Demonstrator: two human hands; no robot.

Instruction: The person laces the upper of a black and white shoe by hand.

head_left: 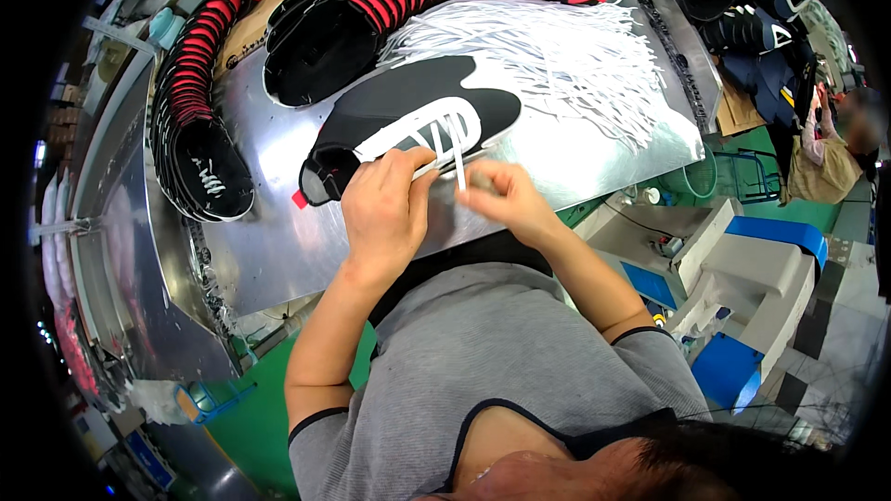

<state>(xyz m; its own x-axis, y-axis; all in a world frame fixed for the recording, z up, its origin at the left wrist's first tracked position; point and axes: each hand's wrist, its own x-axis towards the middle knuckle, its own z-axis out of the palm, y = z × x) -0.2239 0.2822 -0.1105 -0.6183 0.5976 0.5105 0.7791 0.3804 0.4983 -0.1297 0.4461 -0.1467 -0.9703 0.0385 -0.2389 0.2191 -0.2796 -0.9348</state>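
A black shoe upper [394,100] with a white eyelet panel lies on the metal tabletop in front of me, its red heel tab at the left. A white shoelace [458,156] crosses the panel in several rows, and one end comes down toward me. My right hand [504,195] pinches that end between thumb and fingers. On the near edge of the upper, beside the panel, my left hand [382,209] is closed with its fingertips together. The hand itself hides exactly what lies between those fingertips.
Many loose white laces [566,56] are spread over the back right of the metal table [278,264]. Nested black-and-red uppers [320,51] curve along the back, and another row [200,130] stands left. More uppers [756,28] are piled far right, near another person [831,144].
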